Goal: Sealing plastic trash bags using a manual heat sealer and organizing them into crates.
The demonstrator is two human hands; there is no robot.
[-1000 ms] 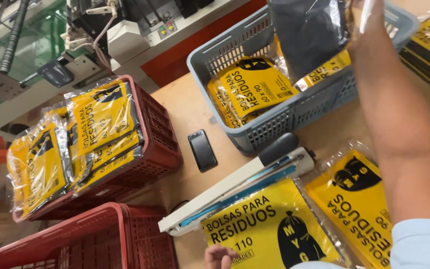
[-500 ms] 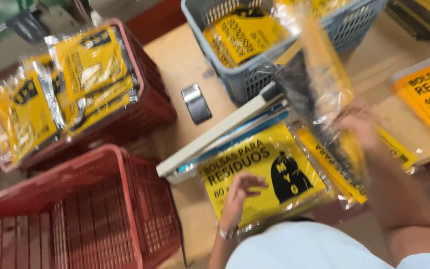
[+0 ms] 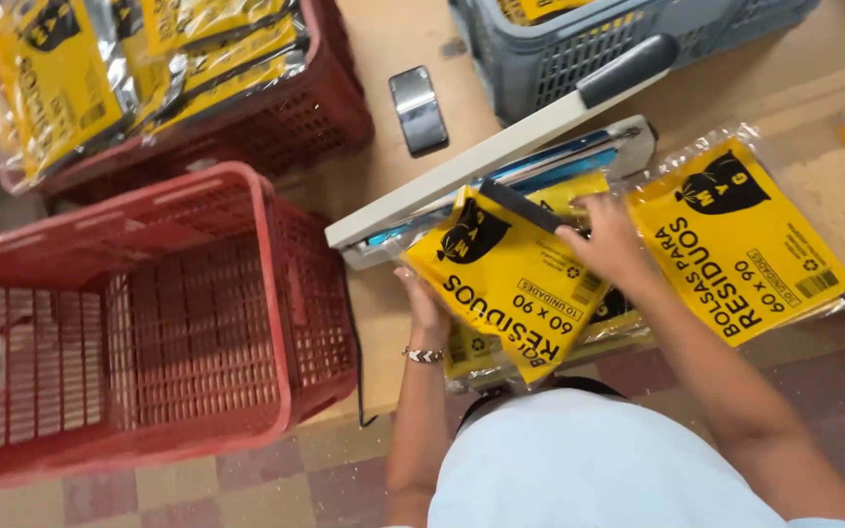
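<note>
Yellow bag packet (image 3: 511, 284) in clear wrap sits at the near table edge, just in front of the white heat sealer (image 3: 501, 156), held by both hands. Left hand (image 3: 424, 305) grips its left edge, fingers underneath; right hand (image 3: 606, 240) presses on its top right, fingers spread. More yellow packets lie under it. Another yellow packet (image 3: 735, 240) lies flat to the right. Empty red basket (image 3: 139, 323) near left, filled red basket (image 3: 178, 88) far left, grey basket (image 3: 618, 39) far, black phone (image 3: 419, 110) between them.
</note>
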